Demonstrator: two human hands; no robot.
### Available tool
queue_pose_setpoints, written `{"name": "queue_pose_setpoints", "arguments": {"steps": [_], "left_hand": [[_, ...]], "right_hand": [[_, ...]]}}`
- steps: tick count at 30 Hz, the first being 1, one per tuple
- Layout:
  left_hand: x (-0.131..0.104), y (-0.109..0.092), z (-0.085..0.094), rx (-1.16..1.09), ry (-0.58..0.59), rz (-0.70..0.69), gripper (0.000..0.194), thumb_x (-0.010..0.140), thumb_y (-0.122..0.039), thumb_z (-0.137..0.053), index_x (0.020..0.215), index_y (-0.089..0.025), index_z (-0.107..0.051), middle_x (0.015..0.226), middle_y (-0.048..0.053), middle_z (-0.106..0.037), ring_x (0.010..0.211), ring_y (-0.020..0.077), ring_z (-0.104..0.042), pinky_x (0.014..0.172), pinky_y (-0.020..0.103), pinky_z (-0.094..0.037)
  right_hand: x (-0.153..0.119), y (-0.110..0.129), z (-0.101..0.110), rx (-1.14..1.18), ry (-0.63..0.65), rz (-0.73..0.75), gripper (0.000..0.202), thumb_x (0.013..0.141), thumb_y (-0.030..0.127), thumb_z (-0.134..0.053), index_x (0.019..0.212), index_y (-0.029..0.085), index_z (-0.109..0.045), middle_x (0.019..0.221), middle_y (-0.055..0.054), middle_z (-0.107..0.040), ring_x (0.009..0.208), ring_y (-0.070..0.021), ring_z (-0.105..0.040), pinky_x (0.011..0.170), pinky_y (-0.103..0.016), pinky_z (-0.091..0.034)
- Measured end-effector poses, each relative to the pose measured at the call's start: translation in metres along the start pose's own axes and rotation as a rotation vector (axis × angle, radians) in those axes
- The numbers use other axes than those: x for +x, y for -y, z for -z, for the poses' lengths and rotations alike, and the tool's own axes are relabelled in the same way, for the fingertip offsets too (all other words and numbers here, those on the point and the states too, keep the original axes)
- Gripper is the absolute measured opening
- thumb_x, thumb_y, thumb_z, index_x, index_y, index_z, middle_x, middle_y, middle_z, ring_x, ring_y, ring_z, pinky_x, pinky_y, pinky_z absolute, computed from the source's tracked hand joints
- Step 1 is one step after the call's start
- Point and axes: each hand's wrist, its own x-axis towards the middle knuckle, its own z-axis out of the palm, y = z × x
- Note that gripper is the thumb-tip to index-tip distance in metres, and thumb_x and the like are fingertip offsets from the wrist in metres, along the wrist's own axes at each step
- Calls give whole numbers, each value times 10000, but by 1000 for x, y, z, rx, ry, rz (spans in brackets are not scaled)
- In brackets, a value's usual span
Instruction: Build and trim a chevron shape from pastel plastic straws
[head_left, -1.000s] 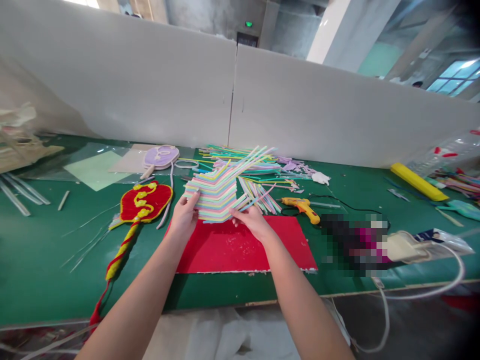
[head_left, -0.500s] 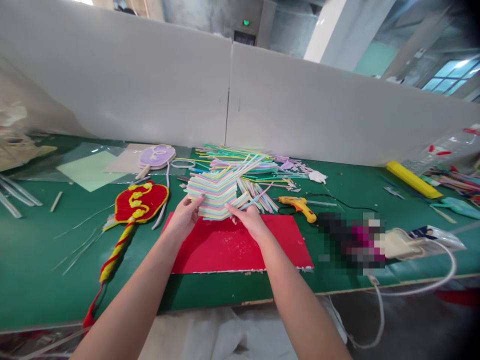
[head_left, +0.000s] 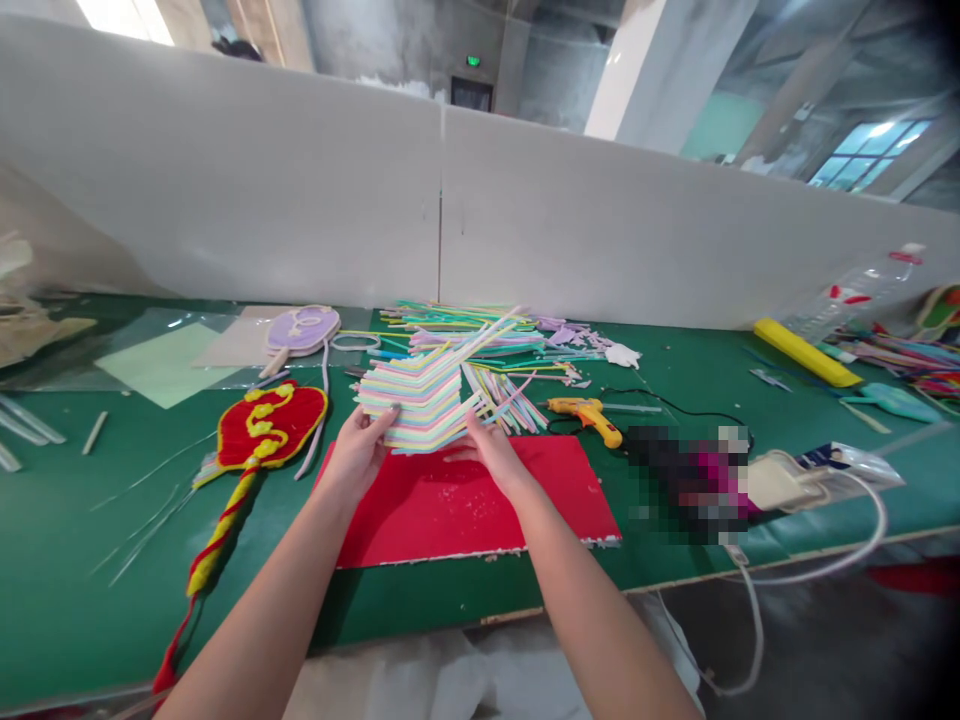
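A zigzag panel of pastel striped chenille stems (head_left: 412, 400) is held tilted above a red board (head_left: 480, 510). My left hand (head_left: 360, 450) is closed on its lower left edge, thumb on top and fingers underneath. At the lower right edge, my right hand (head_left: 491, 450) has its thumb against the stem ends, with its fingers partly hidden below the panel. Long loose stem ends stick out to the upper right. Behind the panel lies a pile of coloured chenille stems (head_left: 480, 340). Small pale bits are scattered on the red board.
A yellow glue gun (head_left: 589, 415) lies right of the board, beside a blurred patch. On the left are a red and yellow fan (head_left: 270, 425) and a lilac fan (head_left: 302, 330). A yellow bar (head_left: 806, 352) and a plastic bottle (head_left: 862, 290) sit at right. A white partition (head_left: 300, 190) stands behind.
The camera view has shifted slightly, so the table things appear a little lower and further left. The panel stays in my hands; my right thumb has slid outward along its right edge.
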Motion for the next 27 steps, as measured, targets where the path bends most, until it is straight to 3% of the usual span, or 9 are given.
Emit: {"name": "queue_pose_setpoints", "arguments": {"steps": [2,6,9,12,16,18,22,25,27], "left_hand": [[-1,0,0,0,14,9,368,600,-219,-784,930,-168,-628,925,55,-722,855,222,-683,744,306,-560],[-5,9,-1,90,53,114,417,581,-227,-799,947,-163,-610,880,63,-725,767,223,-690,677,320,-562],[-5,19,-1,227,69,124,458,558,-269,-815,949,-153,-607,839,62,-723,739,224,-687,676,333,-553],[-4,26,1,315,76,67,479,553,-312,-815,957,-156,-610,841,50,-718,768,216,-678,717,331,-537],[0,31,5,355,38,18,466,526,-322,-820,907,-167,-599,824,29,-699,737,202,-657,688,315,-523],[2,33,5,400,-6,-34,463,498,-291,-828,878,-177,-589,785,8,-681,723,189,-642,678,294,-510],[3,34,1,432,-38,-88,502,494,-244,-814,929,-186,-571,782,-5,-659,752,185,-630,692,280,-498],[1,32,-2,383,-39,-92,668,509,-225,-797,1118,-195,-525,878,21,-664,821,196,-633,711,284,-503],[0,30,-3,369,-30,-88,764,549,-240,-774,1245,-209,-461,937,43,-664,857,209,-635,717,294,-508]], "right_hand": [[-4,5,7,6,-64,35,527,605,662,-646,802,172,-637,684,-35,-678,616,-172,-666,547,-282,-566],[-28,13,29,-147,-261,130,436,622,494,-732,941,208,-649,790,-24,-678,730,-190,-663,677,-355,-589],[-56,9,44,-528,-363,206,369,776,460,-592,1041,208,-643,991,-87,-675,967,-247,-635,863,-431,-532],[-81,-5,53,-1046,-458,379,403,845,422,-500,1188,231,-592,1340,-101,-501,1265,-283,-434,1052,-475,-367],[-93,-21,60,-1407,-400,318,555,882,454,-431,1389,231,-390,1481,-91,-313,1372,-289,-255,1096,-528,-257],[-90,-24,62,-1464,-362,269,577,900,459,-391,1414,201,-346,1488,-106,-289,1380,-275,-240,1105,-516,-235],[-81,-21,63,-1467,-324,256,562,899,461,-395,1379,170,-408,1476,-119,-312,1374,-276,-256,1107,-508,-224],[-78,-8,75,-1367,-352,338,467,903,432,-394,1282,190,-522,1368,-119,-482,1279,-261,-420,1059,-461,-326],[-76,6,92,-1286,-474,429,395,916,382,-367,1147,178,-614,1182,-128,-619,1102,-235,-561,967,-396,-422]]}}
